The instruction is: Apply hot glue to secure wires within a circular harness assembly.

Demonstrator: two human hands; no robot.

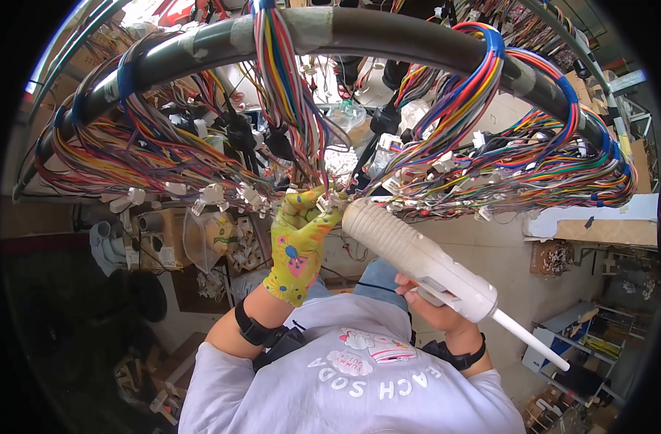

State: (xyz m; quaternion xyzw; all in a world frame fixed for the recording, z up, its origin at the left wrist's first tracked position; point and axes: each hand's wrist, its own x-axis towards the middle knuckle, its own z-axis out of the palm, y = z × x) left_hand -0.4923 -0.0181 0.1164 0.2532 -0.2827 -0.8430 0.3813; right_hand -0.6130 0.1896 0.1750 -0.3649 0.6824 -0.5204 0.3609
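My left hand (pixel 296 246), in a yellow-green glove with a flower print, is closed around a white connector (pixel 326 203) at the lower end of a hanging bundle of colored wires (pixel 281 72). My bare right hand (pixel 437 312) grips a whitish hot glue gun (pixel 446 273), partly hidden behind its body. The gun's ribbed front end points up and left, close beside the connector; whether the tip touches it I cannot tell. Out of the back of the gun sticks a long white glue stick (pixel 529 340).
A thick dark curved bar (pixel 395 37) spans the top, carrying several wire bundles (pixel 482 87) tied with blue tape. White connectors (pixel 211 194) dangle along their lower ends. Cardboard boxes (pixel 160 242) stand at the left, a grey shelf rack (pixel 583 340) at the lower right.
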